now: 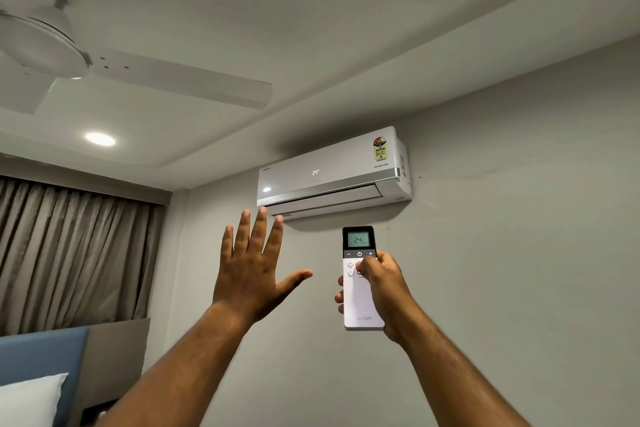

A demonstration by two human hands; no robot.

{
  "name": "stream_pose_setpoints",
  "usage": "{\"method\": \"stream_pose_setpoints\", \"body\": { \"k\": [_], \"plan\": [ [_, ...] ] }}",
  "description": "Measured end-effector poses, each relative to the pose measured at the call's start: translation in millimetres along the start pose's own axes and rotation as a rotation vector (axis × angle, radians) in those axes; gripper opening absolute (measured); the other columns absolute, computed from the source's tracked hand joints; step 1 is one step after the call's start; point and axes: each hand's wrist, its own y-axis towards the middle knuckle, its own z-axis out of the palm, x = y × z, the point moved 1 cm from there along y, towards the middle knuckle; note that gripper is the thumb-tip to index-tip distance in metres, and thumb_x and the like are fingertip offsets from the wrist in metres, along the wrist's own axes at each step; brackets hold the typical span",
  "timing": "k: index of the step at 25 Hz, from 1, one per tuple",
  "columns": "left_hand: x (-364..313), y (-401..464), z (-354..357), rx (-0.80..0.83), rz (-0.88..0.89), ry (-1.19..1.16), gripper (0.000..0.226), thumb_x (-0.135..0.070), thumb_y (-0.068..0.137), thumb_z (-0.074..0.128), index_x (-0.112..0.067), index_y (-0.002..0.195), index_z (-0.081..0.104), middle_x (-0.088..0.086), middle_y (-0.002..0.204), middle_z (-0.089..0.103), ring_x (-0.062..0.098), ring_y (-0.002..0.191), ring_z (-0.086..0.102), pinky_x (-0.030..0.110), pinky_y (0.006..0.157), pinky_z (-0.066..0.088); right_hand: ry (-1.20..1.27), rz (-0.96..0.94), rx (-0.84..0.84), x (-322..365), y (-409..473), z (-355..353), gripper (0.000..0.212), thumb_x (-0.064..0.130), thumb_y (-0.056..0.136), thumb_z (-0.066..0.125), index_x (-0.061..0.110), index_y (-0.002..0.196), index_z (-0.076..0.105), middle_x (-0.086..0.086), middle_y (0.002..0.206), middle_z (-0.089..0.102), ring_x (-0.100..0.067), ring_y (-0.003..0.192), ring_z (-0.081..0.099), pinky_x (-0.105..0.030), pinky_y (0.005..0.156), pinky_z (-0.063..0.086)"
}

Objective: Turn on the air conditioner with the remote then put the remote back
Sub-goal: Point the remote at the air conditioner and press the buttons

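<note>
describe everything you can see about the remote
The remote is a slim white plastic bar with a dark top section. Its small lit screen reads 24, above a row of minus, power and plus buttons. Round buttons sit lower down, and LLOYD is printed near the base. The right hand holds it upright, aimed at the air conditioner, thumb on the buttons.

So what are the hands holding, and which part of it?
The right hand holds the white remote around its lower body, thumb resting on the buttons below the screen. The left hand is open with fingers spread, holding nothing.
</note>
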Motion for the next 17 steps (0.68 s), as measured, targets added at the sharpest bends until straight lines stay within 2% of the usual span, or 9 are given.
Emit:
{"method": "stream_pose_setpoints", "body": {
  "k": [6,17],
  "plan": [
    [-0.7,-1.4,0.0,-0.008,-0.008,-0.008,0.099,-0.084,0.076,0.017,-0.018,0.149,0.01,0.013,0.158,0.005,0.035,0.145,0.001,0.061,0.115,0.011,-0.027,-0.012,-0.003,-0.1,-0.3,-0.6,0.023,0.016,0.097,0.045,0.013,0.119,0.047,-0.022,0.09,0.07,-0.03,0.055,0.071,-0.036,0.051,0.058],
    [0.3,-3.5,-1.6,-0.029,-0.095,-0.009,0.1,-0.085,0.073,0.012,-0.02,0.148,0.002,0.012,0.158,-0.001,0.035,0.145,-0.002,0.061,0.114,0.004,-0.024,-0.003,0.005,-1.5,-0.6,2.5,0.026,0.017,0.096,0.046,0.013,0.122,0.046,-0.023,0.091,0.07,-0.03,0.056,0.071,-0.036,0.05,0.058]
  ]
}}
